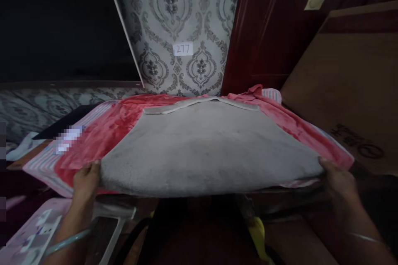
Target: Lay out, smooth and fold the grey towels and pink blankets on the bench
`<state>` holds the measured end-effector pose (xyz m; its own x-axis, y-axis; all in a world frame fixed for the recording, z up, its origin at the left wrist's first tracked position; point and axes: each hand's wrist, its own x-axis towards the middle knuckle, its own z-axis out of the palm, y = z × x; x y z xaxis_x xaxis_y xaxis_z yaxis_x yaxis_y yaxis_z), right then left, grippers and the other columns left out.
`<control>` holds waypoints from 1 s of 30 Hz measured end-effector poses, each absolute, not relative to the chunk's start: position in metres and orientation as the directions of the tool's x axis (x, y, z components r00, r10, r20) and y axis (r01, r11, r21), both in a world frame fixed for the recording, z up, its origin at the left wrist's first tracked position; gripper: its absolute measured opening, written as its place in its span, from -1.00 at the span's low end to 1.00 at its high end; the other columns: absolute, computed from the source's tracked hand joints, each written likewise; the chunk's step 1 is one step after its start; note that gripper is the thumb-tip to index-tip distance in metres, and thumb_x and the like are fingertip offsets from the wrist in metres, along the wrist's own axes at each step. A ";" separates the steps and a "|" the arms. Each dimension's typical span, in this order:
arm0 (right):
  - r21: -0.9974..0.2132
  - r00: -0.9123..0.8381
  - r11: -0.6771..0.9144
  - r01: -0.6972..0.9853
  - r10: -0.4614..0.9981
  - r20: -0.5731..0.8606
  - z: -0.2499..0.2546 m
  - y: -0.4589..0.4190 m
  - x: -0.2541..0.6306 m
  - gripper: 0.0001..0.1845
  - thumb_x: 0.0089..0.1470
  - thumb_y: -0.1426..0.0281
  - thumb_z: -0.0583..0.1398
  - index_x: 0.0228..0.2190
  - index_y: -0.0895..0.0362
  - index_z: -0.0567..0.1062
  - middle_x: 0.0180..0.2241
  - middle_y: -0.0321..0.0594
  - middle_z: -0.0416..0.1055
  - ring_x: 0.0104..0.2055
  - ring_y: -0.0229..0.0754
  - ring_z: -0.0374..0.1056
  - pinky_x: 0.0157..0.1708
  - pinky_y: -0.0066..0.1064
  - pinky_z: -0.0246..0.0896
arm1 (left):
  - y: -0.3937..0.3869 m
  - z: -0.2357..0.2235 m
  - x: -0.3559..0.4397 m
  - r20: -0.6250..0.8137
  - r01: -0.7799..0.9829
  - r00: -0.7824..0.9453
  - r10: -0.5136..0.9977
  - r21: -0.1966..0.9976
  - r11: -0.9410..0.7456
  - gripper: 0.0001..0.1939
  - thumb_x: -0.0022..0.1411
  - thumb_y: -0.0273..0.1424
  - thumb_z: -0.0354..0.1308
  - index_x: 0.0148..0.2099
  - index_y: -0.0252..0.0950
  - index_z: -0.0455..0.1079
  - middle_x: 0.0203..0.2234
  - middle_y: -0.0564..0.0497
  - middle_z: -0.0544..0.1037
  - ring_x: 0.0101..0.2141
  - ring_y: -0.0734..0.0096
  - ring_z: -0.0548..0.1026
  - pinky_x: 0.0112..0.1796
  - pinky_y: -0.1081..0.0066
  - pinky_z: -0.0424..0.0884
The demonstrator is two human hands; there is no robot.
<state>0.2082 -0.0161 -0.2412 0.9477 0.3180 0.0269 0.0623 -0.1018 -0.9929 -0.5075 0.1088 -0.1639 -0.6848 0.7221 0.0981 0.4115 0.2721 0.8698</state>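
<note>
A grey soft cloth (205,145) is stretched wide between my two hands. Its near edge sags in the middle, and its far edge is folded over on itself. My left hand (87,178) pinches the near left corner, fingers closed on it. At the near right corner, my right hand (338,178) grips the same cloth. Beneath lies a red plush blanket (93,140), showing on both sides of the grey cloth. Under that, a striped cloth (40,169) shows along the left edge.
A large cardboard box (351,83) stands at the right. Behind are a dark screen (62,25), a patterned wall with a paper label (183,49) reading 277, and a dark red wooden panel (267,20). A pink plastic stool-like object (46,215) is low at left.
</note>
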 end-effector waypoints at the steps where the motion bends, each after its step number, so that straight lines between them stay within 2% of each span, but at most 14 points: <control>1: -0.989 0.958 -0.143 0.025 0.285 -0.017 -0.243 -0.022 0.206 -0.63 -0.32 0.11 0.33 -0.46 0.08 0.49 -0.34 0.00 0.49 -0.24 0.09 0.44 -0.23 -0.04 0.44 | 0.105 -0.169 -0.511 0.089 0.406 -0.682 0.726 0.872 0.274 -0.80 0.02 -0.20 0.10 -0.44 -0.23 0.39 -0.57 0.06 0.42 -0.41 0.27 0.36 -0.38 0.34 0.30; 3: -0.968 0.961 -0.237 -0.076 0.242 -0.135 -0.252 -0.033 0.203 -0.66 -0.30 0.09 0.33 -0.48 0.01 0.47 -0.30 0.06 0.51 -0.16 0.20 0.47 -0.24 0.03 0.44 | 0.099 -0.183 -0.520 0.063 0.411 -0.668 0.742 0.862 0.297 -0.78 0.03 -0.18 0.13 -0.42 -0.22 0.42 -0.54 0.04 0.48 -0.36 0.21 0.43 -0.34 0.32 0.36; 5: -0.934 0.948 -0.351 -0.070 0.268 -0.172 -0.264 -0.041 0.202 -0.68 -0.31 0.04 0.32 -0.52 -0.06 0.44 -0.31 0.06 0.50 -0.11 0.29 0.47 -0.24 0.12 0.43 | 0.097 -0.198 -0.528 0.028 0.435 -0.649 0.760 0.833 0.341 -0.76 0.06 -0.15 0.13 -0.44 -0.20 0.43 -0.54 0.02 0.52 -0.34 0.17 0.48 -0.31 0.30 0.41; 8: -0.838 0.908 -0.532 0.123 0.401 -0.121 -0.275 -0.046 0.208 -0.72 -0.29 -0.01 0.26 -0.57 -0.13 0.41 -0.41 0.06 0.45 -0.11 0.41 0.46 -0.20 0.27 0.38 | 0.099 -0.209 -0.535 0.002 0.510 -0.619 0.785 0.761 0.401 -0.75 0.09 -0.15 0.12 -0.42 -0.22 0.46 -0.53 -0.01 0.54 -0.36 0.16 0.53 -0.32 0.31 0.45; 10: -0.750 0.880 -0.576 0.326 0.475 0.018 -0.275 -0.043 0.211 -0.70 -0.19 -0.04 0.17 -0.46 -0.15 0.51 -0.39 0.13 0.44 -0.07 0.49 0.43 -0.16 0.37 0.32 | 0.104 -0.209 -0.534 0.063 0.606 -0.601 0.797 0.687 0.402 -0.72 0.11 -0.16 0.11 -0.34 -0.25 0.50 -0.47 -0.05 0.59 -0.35 0.14 0.55 -0.32 0.29 0.47; 12: -0.657 0.811 -0.530 0.536 0.539 0.227 -0.269 -0.031 0.207 -0.50 -0.03 -0.06 0.08 -0.17 -0.11 0.59 -0.26 0.19 0.48 0.03 0.53 0.39 -0.09 0.42 0.27 | 0.110 -0.203 -0.526 0.211 0.732 -0.541 0.814 0.595 0.332 -0.66 0.18 -0.18 0.07 -0.21 -0.29 0.54 -0.31 -0.14 0.64 -0.26 0.09 0.59 -0.23 0.23 0.51; 14: -0.560 0.663 -0.402 0.725 0.630 0.406 -0.261 -0.009 0.193 -0.33 0.10 -0.05 0.00 0.10 -0.02 0.50 -0.09 0.20 0.49 0.12 0.48 0.36 0.03 0.38 0.26 | 0.122 -0.196 -0.509 0.358 0.849 -0.377 0.854 0.503 0.164 -0.60 0.27 -0.24 -0.01 -0.04 -0.32 0.54 -0.11 -0.21 0.64 -0.07 0.06 0.58 -0.03 0.16 0.50; 17: -0.417 0.376 -0.165 0.894 0.782 0.497 -0.254 0.040 0.161 -0.24 0.17 0.00 -0.05 0.20 0.19 0.40 0.10 0.19 0.44 0.20 0.31 0.33 0.22 0.20 0.22 | 0.151 -0.189 -0.470 0.387 0.908 -0.032 0.921 0.397 -0.135 -0.51 0.35 -0.31 -0.07 0.20 -0.35 0.44 0.17 -0.23 0.51 0.21 0.12 0.42 0.25 0.15 0.30; 19: -0.355 0.241 -0.057 0.933 0.831 0.501 -0.255 0.073 0.141 -0.24 0.18 0.03 -0.05 0.20 0.28 0.39 0.18 0.21 0.38 0.25 0.22 0.29 0.28 0.11 0.17 | 0.177 -0.185 -0.447 0.327 0.913 0.067 0.943 0.362 -0.190 -0.47 0.37 -0.30 -0.04 0.29 -0.40 0.36 0.30 -0.26 0.39 0.31 0.13 0.31 0.31 0.16 0.22; 21: -0.312 0.200 -0.048 0.949 0.857 0.475 -0.262 0.098 0.129 -0.27 0.20 0.06 -0.04 0.20 0.27 0.39 0.22 0.19 0.34 0.28 0.19 0.26 0.28 0.09 0.16 | 0.205 -0.180 -0.436 0.248 0.937 -0.030 0.968 0.345 -0.060 -0.44 0.38 -0.31 -0.03 0.33 -0.44 0.31 0.34 -0.32 0.33 0.34 0.07 0.27 0.30 0.14 0.22; 24: -0.235 0.233 -0.150 0.960 0.895 0.380 -0.275 0.113 0.124 -0.30 0.23 0.07 -0.07 0.21 0.19 0.42 0.25 0.14 0.33 0.29 0.23 0.23 0.23 0.19 0.18 | 0.242 -0.170 -0.440 0.117 0.922 -0.245 0.962 0.335 0.194 -0.47 0.39 -0.31 -0.04 0.27 -0.50 0.36 0.22 -0.42 0.44 0.23 -0.04 0.41 0.15 0.12 0.36; 28: -0.165 0.248 -0.204 0.965 0.912 0.325 -0.285 0.109 0.127 -0.25 0.27 0.03 -0.13 0.25 0.16 0.41 0.31 0.10 0.28 0.32 0.27 0.18 0.24 0.21 0.15 | 0.276 -0.160 -0.455 0.012 0.888 -0.323 0.946 0.348 0.299 -0.56 0.38 -0.25 0.01 0.03 -0.49 0.53 -0.02 -0.43 0.61 -0.01 -0.03 0.59 -0.10 0.23 0.46; 30: -0.155 0.244 -0.202 0.967 0.911 0.333 -0.286 0.106 0.126 -0.26 0.28 0.04 -0.14 0.26 0.15 0.40 0.31 0.08 0.27 0.33 0.25 0.17 0.25 0.20 0.14 | 0.287 -0.161 -0.455 0.001 0.874 -0.354 0.935 0.357 0.330 -0.57 0.39 -0.25 0.02 0.04 -0.47 0.53 -0.04 -0.40 0.63 -0.03 -0.01 0.60 -0.14 0.25 0.45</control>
